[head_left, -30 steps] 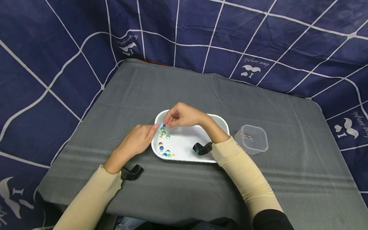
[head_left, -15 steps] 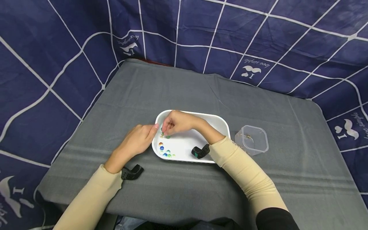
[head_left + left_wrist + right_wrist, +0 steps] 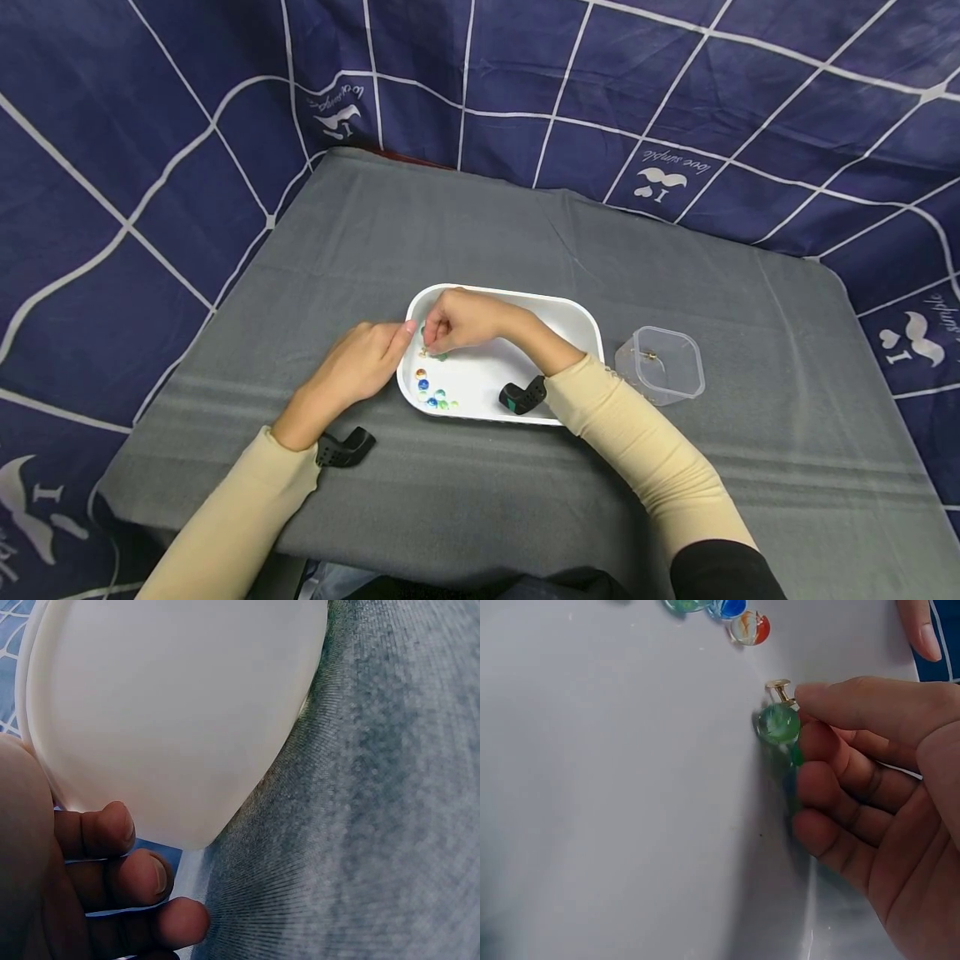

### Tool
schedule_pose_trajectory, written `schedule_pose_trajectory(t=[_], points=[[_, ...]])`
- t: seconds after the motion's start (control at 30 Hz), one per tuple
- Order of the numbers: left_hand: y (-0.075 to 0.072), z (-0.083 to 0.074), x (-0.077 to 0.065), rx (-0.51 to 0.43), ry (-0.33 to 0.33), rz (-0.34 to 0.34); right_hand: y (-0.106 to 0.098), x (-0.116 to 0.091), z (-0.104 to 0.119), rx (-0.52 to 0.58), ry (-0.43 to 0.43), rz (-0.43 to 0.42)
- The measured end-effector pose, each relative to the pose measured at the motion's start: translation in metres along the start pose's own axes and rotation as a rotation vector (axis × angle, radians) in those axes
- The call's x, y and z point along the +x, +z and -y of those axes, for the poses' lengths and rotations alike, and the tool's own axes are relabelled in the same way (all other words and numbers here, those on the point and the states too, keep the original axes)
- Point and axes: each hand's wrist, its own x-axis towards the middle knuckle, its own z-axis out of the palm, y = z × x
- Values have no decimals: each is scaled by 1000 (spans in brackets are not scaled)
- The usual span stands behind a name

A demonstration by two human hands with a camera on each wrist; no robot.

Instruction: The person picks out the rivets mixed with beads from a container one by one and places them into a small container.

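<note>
My left hand (image 3: 357,362) holds the left end of a white tray (image 3: 480,385), thumb over the rim. In the left wrist view its other fingers curl beside the tray's outer wall (image 3: 180,735). My right hand (image 3: 467,318) reaches into the tray's left end. The right wrist view shows its thumb and index finger pinching the end of a small gold push pin (image 3: 781,691). A green glass marble (image 3: 778,724) lies right beside the pin, and more marbles are partly hidden behind the fingers. An orange-and-clear marble (image 3: 750,628) lies beyond, near a blue one (image 3: 727,606).
Several marbles (image 3: 432,402) lie in the tray's near left corner. To the right of the tray stands a clear plastic box (image 3: 678,379) with gold pieces (image 3: 648,356) in it. Grey cloth (image 3: 480,225) covers the table, and a blue checked curtain (image 3: 510,58) hangs behind.
My right hand has moved from the blue marble at the tray's far left towards me, down to the push pin. The left hand stays on the rim.
</note>
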Motion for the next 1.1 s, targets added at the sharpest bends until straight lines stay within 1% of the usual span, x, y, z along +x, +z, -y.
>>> schedule_pose_trajectory(t=[0.2,0.43,0.6,0.73,0.97,1.1], points=[[-1,-1,0,2,-6,0,2,2,3,-26,-22,-10],[-1,-1,-1,9,-4,-6,4,3,5,-19,-5,-37],[-1,0,-2,11,-8,-6,7,3,4,-31,-16,-52],[-1,-1,-2,9,-9,-6,8,4,4,-53,-25,-64],[-2,-2,-2,6,-14,-5,11,5,5,-129,-37,-83],[-1,-2,-2,8,-17,-6,11,5,5,-135,-49,-87]])
